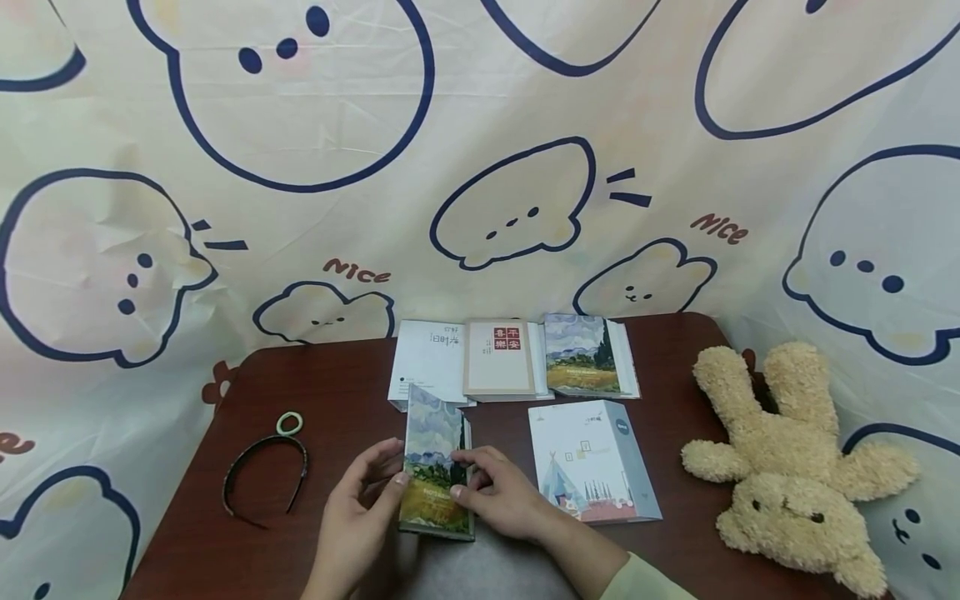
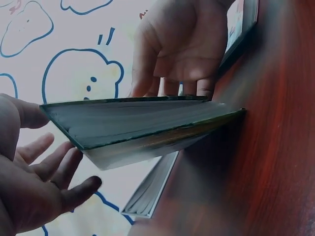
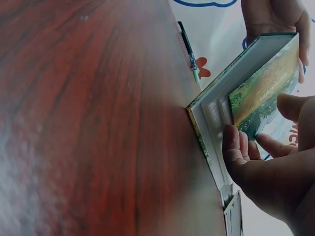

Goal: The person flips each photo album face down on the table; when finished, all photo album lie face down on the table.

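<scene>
A hardcover photo album point(image 1: 431, 479) with a painted landscape on its cover stands tilted near the table's front, its cover slightly lifted from the pages. My left hand point(image 1: 360, 508) holds it by the spine side, thumb at one edge and fingers at the other, as the left wrist view shows. With thumb and fingertips, my right hand point(image 1: 506, 492) pinches the cover's free edge. White page edges point(image 2: 138, 120) fan apart between the covers. Close right of that hand lies a white album point(image 1: 588, 462) with a tent drawing.
Along the back lie a white album point(image 1: 427, 358), a beige album point(image 1: 498, 358) with red squares, and another landscape album point(image 1: 581, 354). A black headband point(image 1: 234, 467) and a pale green ring point(image 1: 289, 423) lie left. A plush bear point(image 1: 787, 467) lies on the right side.
</scene>
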A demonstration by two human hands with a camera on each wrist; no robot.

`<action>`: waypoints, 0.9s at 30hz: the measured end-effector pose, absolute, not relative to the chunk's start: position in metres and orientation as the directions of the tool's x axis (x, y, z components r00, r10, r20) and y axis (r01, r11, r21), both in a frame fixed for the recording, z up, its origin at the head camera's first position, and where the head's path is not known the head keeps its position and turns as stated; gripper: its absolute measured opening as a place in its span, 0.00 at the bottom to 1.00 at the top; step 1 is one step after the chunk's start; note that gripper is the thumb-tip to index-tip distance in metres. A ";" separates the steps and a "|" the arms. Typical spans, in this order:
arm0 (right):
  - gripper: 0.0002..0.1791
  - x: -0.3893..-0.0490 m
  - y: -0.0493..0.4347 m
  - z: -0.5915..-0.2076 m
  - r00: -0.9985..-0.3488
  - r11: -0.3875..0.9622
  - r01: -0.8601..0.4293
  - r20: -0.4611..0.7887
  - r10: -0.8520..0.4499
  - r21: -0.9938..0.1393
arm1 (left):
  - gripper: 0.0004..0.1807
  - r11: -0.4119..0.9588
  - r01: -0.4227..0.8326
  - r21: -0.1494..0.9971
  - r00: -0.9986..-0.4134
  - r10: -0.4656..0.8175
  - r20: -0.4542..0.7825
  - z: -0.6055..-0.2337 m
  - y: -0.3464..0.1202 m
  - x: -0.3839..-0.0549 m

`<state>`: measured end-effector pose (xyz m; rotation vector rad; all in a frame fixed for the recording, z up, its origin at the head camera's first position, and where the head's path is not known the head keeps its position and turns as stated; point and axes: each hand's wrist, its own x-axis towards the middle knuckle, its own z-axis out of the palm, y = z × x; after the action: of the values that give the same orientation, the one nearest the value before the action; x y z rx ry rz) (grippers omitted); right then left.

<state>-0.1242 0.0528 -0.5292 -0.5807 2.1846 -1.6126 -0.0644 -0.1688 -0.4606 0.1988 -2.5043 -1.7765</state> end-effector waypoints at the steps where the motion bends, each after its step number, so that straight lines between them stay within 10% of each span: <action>1: 0.27 -0.124 0.052 -0.529 -0.850 0.255 -0.104 -0.048 -0.525 -0.961 | 0.24 0.326 -0.062 0.943 -0.990 -0.140 -0.017 -0.460 -0.169 -0.064; 27: 0.29 -0.118 0.044 -0.526 -0.853 0.177 -0.077 -0.027 -0.521 -0.981 | 0.27 0.280 -0.020 0.960 -0.992 -0.127 0.016 -0.452 -0.161 -0.067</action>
<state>-0.1183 0.0444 -0.5261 -0.5664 2.1035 -1.7203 -0.0673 -0.1608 -0.4524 0.1404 -2.4400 -1.8283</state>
